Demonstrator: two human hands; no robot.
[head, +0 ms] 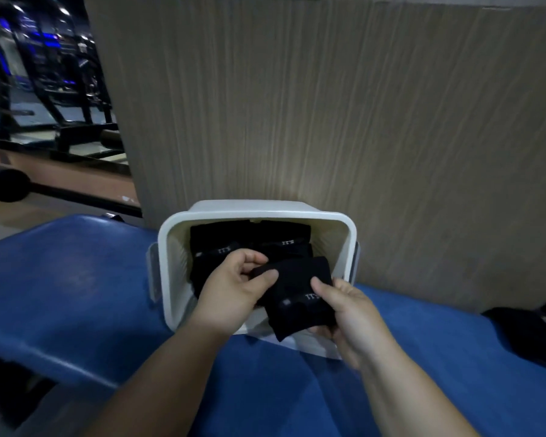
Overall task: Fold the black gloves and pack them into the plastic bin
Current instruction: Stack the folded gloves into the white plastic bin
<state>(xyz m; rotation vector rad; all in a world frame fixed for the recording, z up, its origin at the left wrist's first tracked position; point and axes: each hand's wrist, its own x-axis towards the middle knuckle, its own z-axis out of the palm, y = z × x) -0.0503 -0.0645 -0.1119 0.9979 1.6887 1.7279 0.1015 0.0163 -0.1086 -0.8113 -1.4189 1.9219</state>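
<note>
A white plastic bin stands on a blue padded surface, against a wood-grain wall. Folded black gloves with small white lettering lie packed inside it. Over the bin's near right corner I hold another folded black glove. My left hand pinches its upper left edge between thumb and fingers. My right hand grips its lower right side, thumb on top.
A pile of loose black gloves lies at the right edge of the blue padded surface. The wood-grain wall rises right behind the bin. Dark gym machines stand at the far left.
</note>
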